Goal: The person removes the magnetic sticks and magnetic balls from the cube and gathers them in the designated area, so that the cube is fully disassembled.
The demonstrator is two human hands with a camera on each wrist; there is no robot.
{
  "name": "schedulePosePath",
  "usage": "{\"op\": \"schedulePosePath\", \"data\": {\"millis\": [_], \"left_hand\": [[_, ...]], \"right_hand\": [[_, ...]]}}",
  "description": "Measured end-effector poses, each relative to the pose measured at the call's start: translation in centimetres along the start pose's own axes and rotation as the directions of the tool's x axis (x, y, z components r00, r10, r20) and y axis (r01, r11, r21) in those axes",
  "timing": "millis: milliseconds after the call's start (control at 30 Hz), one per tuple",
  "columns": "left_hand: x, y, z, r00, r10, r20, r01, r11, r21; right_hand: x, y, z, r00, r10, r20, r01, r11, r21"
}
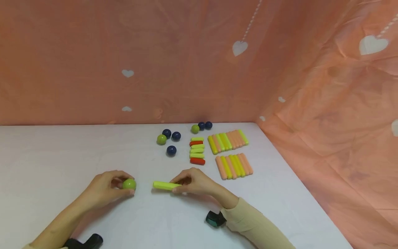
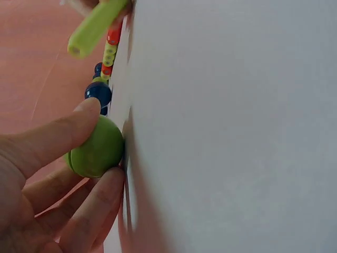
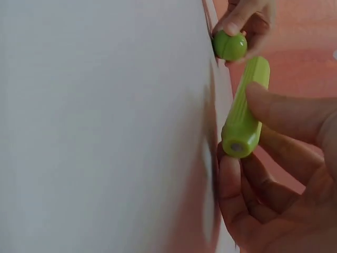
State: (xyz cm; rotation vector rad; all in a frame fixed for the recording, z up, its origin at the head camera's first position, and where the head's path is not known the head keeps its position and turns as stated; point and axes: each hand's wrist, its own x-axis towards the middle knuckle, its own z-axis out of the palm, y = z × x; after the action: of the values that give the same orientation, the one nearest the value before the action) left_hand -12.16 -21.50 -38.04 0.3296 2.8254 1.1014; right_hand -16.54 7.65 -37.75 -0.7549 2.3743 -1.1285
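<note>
Between thumb and fingers my left hand (image 1: 107,188) pinches a green ball (image 1: 129,184), at or just above the white table. The left wrist view shows the thumb on one side of the ball (image 2: 97,147) and fingers on the other. My right hand (image 1: 196,181) grips a yellow-green ribbed rod (image 1: 163,185) near one end, its free end pointing left toward the ball. A small grey spot marks the rod's near end in the right wrist view (image 3: 243,124). Ball and rod are apart.
Behind the hands lie dark blue balls (image 1: 171,150) with a green ball (image 1: 161,139). Short red and yellow-green rods (image 1: 197,151) form a column, right of which are two rows of longer rods (image 1: 228,141). An orange cloth (image 1: 186,62) hangs behind the white table (image 1: 62,148).
</note>
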Motion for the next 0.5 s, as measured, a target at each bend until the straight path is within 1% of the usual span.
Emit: {"op": "schedulePosePath", "data": {"millis": [133,267,433,500], "left_hand": [[-0.1,-0.1,0.2,1.0,0.001,-0.014,-0.001,1.0,0.004],[-0.1,0.1,0.4,1.0,0.009,-0.025,-0.009,1.0,0.006],[0.0,0.2,0.4,1.0,0.011,-0.023,-0.011,1.0,-0.008],[0.0,0.3,0.4,1.0,0.0,-0.014,0.0,1.0,-0.01]], "right_hand": [[-1.4,0.9,-0.9,0.998,0.041,-0.052,-0.038,0.997,0.07],[-2.7,2.0,-2.3,0.987,0.096,-0.125,-0.079,0.988,0.132],[-4.8,3.3,-4.7,0.963,0.151,-0.225,-0.114,0.979,0.169],[-5.6,3.7,-5.7,0.948,0.182,-0.261,-0.126,0.968,0.216]]}}
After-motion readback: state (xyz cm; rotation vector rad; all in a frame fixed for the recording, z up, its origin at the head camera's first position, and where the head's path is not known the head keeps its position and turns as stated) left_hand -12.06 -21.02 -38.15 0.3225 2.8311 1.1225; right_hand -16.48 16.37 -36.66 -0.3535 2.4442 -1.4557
